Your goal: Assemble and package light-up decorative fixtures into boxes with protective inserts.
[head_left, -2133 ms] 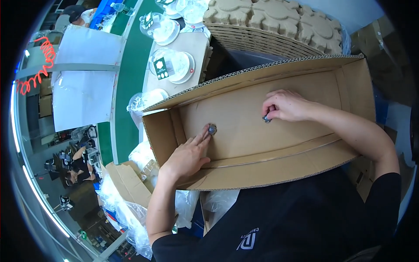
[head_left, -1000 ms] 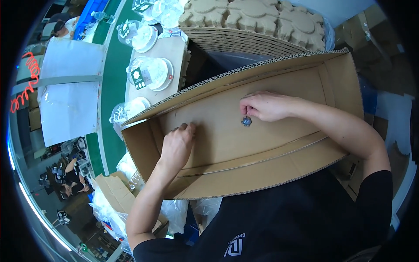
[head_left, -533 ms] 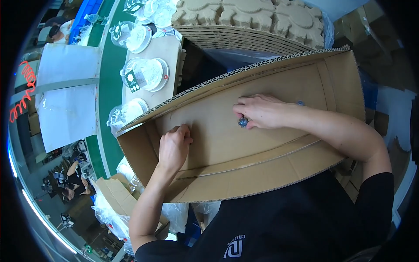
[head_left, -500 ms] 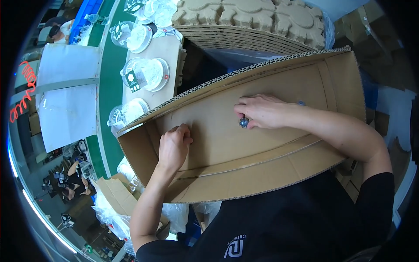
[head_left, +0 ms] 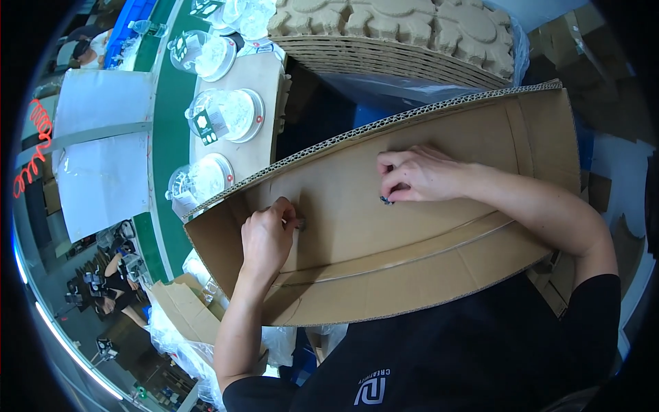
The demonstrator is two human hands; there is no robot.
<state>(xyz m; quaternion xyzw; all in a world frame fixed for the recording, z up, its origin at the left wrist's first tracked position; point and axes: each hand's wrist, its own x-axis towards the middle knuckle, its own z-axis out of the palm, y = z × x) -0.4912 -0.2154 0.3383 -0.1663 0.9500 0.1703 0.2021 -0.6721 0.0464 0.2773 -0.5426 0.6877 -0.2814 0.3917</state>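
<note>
A long, shallow brown cardboard box (head_left: 343,206) lies open and slanted in front of me. Both my hands are inside it. Near its left end, my left hand (head_left: 266,233) is closed in a pinch, with a small greyish piece (head_left: 301,224) showing at the fingertips. My right hand (head_left: 425,175), over the middle of the box, pinches a small dark, shiny piece (head_left: 386,200) between thumb and fingers. Both pieces are too small and too covered to name.
Stacked moulded pulp trays (head_left: 391,41) stand behind the box. At the left, several clear round domed containers (head_left: 233,113) line a board beside a green table (head_left: 168,137). Torn cardboard (head_left: 182,309) and clear plastic bags lie lower left. Other people are farther left.
My right hand has lifted and turned slightly, with less of its dark piece showing. My left hand has shifted a little left and down, and a small piece now shows at its fingertips.
</note>
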